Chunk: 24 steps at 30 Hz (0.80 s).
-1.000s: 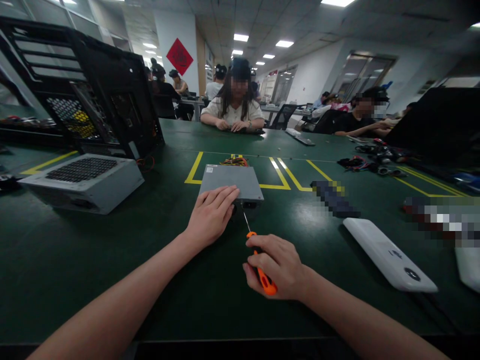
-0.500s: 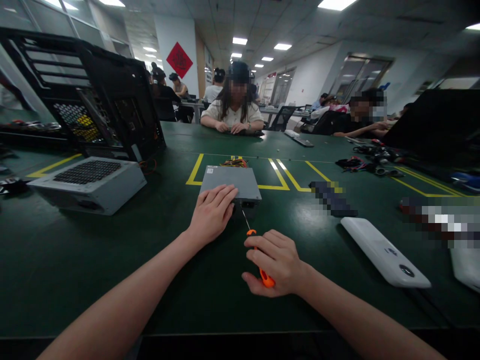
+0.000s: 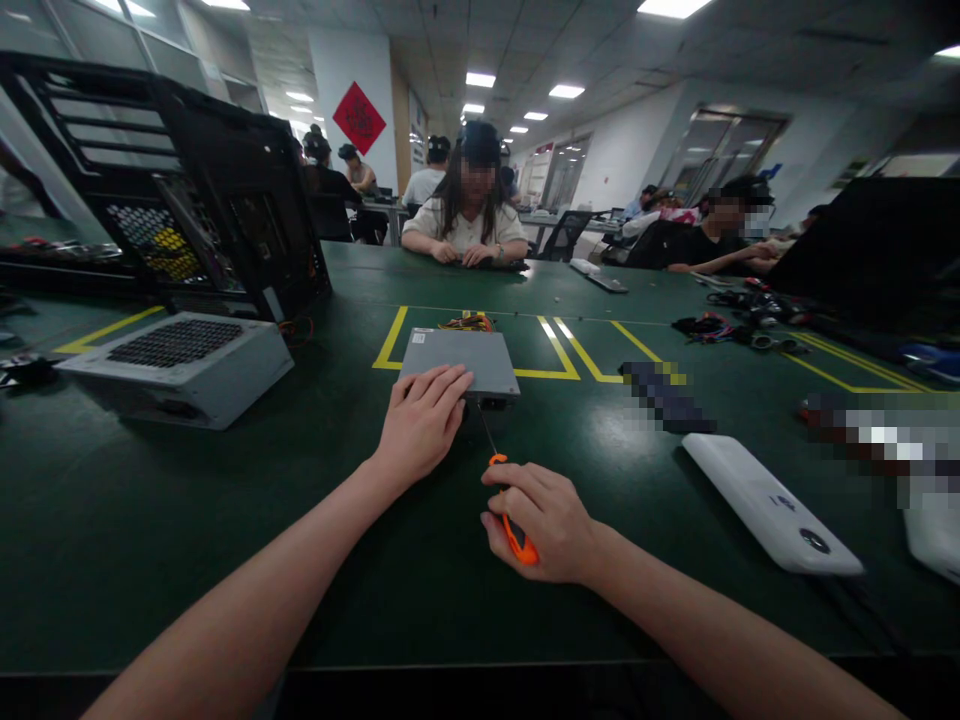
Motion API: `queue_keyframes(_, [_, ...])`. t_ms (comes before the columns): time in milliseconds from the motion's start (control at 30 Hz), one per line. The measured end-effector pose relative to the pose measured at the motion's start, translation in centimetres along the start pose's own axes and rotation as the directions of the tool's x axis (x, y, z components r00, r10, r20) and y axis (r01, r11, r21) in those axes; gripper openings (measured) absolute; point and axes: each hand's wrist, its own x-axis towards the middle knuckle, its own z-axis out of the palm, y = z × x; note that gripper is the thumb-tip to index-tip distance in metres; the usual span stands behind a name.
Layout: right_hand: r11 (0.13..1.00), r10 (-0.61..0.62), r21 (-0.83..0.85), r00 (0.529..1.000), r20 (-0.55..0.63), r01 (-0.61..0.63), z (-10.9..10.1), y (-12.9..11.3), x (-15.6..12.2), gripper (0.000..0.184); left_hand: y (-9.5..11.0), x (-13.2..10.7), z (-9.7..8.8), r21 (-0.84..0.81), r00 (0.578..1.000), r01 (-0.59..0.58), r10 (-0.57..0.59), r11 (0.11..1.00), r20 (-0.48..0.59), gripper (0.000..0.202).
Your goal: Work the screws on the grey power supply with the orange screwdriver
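A grey computer power supply (image 3: pixel 469 352) lies in front of me, with a power socket on its near face and bundled cables (image 3: pixel 469 323) behind it. My left hand (image 3: pixel 424 415) holds its near left part, fingers over the top and thumb down by the front face. In my right hand (image 3: pixel 544 520) is a screwdriver with an orange and black handle (image 3: pixel 517 538). Its thin shaft (image 3: pixel 487 430) points up to the near face, close beside the socket. Whether the tip sits in a screw is too small to tell.
A second power supply (image 3: pixel 176 370) and an open black computer case (image 3: pixel 225 200) stand on the left. To the right are a white device (image 3: pixel 772 500), a blurred dark object (image 3: pixel 664 395) and cables (image 3: pixel 709 328). A person (image 3: pixel 465 215) sits across the green table (image 3: pixel 360 600).
My right hand and the screwdriver have shifted slightly left and up, and the fingers are closed more around the handle. My left hand and the power supply have barely moved.
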Motion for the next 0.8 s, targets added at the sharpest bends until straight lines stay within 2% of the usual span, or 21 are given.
queue_keyframes(167, [0.998,0.062,0.02,0.998,-0.009,-0.062,-0.73,-0.04,0.36,0.028,-0.03,-0.1,0.12,0.011,1.0,-0.001,0.001,1.0,0.005,0.036])
queue_keyframes(233, [0.997,0.07,0.028,0.997,-0.04,-0.069,-0.78,-0.1,0.39,0.026,-0.01,-0.16,0.2,0.018,1.0,0.002,-0.003,1.0,0.008,0.037])
queue_keyframes(333, [1.0,0.018,0.017,0.997,-0.081,-0.017,-0.74,-0.24,0.44,0.014,0.05,-0.18,0.29,0.026,1.0,0.011,-0.011,1.0,0.015,0.037])
queue_keyframes(433, [0.999,-0.019,-0.028,0.999,-0.039,0.018,-0.86,-0.36,0.59,0.014,0.1,-0.15,0.31,0.03,1.0,0.02,-0.021,0.999,0.019,0.037])
queue_keyframes(533, [0.999,0.02,-0.027,1.0,-0.005,-0.02,-0.9,-0.42,0.67,0.02,0.11,-0.12,0.29,0.032,1.0,0.018,-0.019,0.999,0.023,0.037])
queue_keyframes(633, [0.999,0.049,0.02,0.998,-0.027,-0.049,-0.7,-0.45,0.55,0.02,0.09,-0.11,0.28,0.033,0.999,0.018,-0.019,0.999,0.029,0.037])
queue_keyframes(800, [0.999,-0.021,-0.027,1.0,0.005,0.021,-0.65,-0.46,0.56,0.017,0.14,-0.14,0.32,0.029,0.999,0.029,-0.03,0.999,0.035,0.037])
